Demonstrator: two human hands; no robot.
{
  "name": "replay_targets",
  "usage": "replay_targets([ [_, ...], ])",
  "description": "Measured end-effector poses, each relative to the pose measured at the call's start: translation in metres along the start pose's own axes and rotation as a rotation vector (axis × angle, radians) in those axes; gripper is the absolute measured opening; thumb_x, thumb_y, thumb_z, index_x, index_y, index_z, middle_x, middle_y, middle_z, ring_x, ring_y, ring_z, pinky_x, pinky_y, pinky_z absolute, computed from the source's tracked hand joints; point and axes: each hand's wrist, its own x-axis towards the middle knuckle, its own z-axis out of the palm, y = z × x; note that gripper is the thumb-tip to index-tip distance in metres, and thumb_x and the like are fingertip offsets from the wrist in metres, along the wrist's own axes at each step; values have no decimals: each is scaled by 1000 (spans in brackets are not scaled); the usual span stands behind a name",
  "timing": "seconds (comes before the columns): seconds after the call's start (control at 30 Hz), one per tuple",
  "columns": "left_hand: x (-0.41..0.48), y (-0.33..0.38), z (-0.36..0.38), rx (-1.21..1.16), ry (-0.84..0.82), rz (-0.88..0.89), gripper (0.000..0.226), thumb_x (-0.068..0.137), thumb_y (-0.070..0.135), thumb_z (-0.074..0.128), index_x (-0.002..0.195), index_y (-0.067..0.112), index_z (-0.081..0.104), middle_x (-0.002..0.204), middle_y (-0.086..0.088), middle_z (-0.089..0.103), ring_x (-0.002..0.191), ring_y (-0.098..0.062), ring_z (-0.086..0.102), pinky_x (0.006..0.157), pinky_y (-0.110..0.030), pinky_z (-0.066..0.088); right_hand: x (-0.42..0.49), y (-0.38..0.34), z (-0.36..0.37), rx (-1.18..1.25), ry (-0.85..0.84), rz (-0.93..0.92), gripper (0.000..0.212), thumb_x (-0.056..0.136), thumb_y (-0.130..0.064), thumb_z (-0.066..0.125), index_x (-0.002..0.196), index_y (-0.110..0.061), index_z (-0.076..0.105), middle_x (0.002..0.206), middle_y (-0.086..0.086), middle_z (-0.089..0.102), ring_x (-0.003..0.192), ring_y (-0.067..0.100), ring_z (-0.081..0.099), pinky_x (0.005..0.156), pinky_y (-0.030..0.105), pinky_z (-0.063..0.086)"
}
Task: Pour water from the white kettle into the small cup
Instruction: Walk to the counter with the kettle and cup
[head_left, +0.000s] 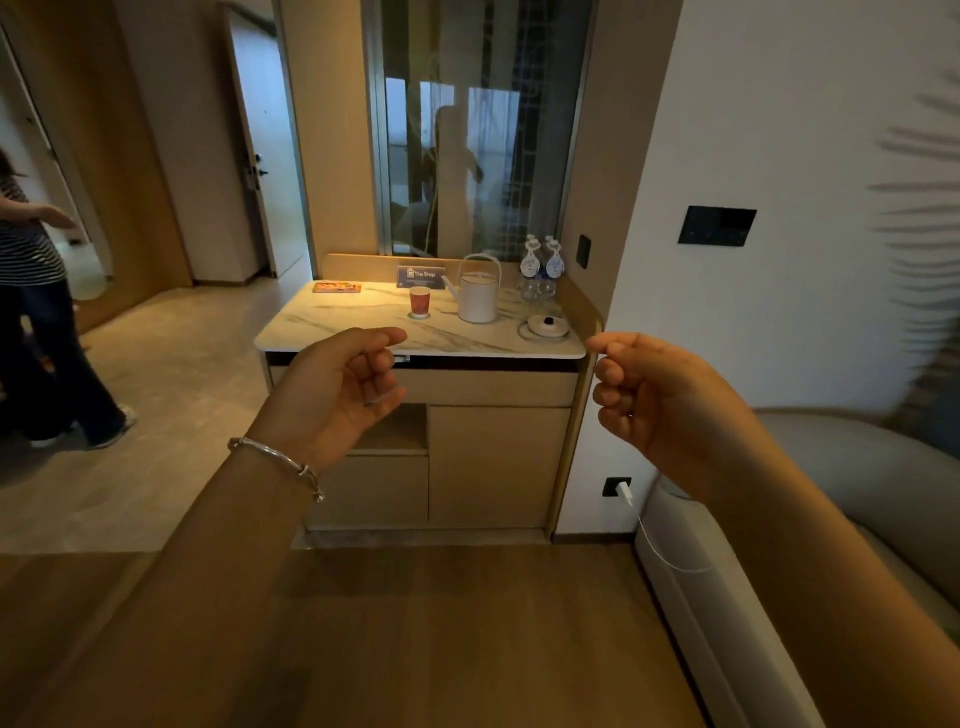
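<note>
A white kettle (478, 296) with a tall hoop handle stands upright on the marble counter (337, 322), its spout pointing left. A small red paper cup (420, 301) stands just left of the spout, apart from it. The kettle's lid (548, 326) lies on a round base at the counter's right end. My left hand (343, 384), a bracelet on its wrist, and my right hand (654, 400) are raised in front of the cabinet, well short of the counter. Both have loosely curled fingers and hold nothing.
Two water bottles (540, 275) stand at the back right corner, a blue sign (421, 276) behind the cup, a flat packet (336, 287) at the left. A person (36, 312) stands at the far left. A sofa (831, 493) is on my right.
</note>
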Motion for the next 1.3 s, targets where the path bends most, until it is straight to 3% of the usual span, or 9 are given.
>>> replay_targets([
  [0.43, 149, -6, -11, 20, -1, -27, 16, 88, 16, 51, 85, 15, 67, 45, 9, 52, 47, -4, 53, 87, -36, 47, 146, 33, -17, 93, -70, 70, 21, 91, -14, 41, 86, -15, 61, 49, -8, 49, 44, 4, 44, 39, 13, 38],
  [0.63, 219, -4, -19, 21, -38, -61, 18, 90, 17, 49, 83, 17, 66, 44, 10, 50, 45, -4, 51, 87, -34, 47, 210, 47, -17, 118, -19, 86, 20, 92, -14, 41, 89, -15, 60, 47, -9, 47, 42, 3, 42, 41, 14, 35],
  [1.17, 384, -32, 13, 16, -21, -66, 20, 91, 16, 47, 81, 16, 64, 43, 9, 46, 43, -5, 45, 79, -30, 50, 366, 66, -87, 98, -36, 129, 22, 92, -15, 41, 85, -17, 62, 49, -9, 50, 47, 5, 45, 43, 14, 41],
  [1.3, 417, -38, 9, 38, -5, -89, 20, 91, 18, 46, 82, 16, 64, 44, 9, 46, 44, -6, 45, 83, -31, 50, 406, 77, -93, 130, -43, 170, 23, 92, -14, 42, 82, -17, 63, 50, -7, 50, 48, 5, 44, 44, 14, 39],
])
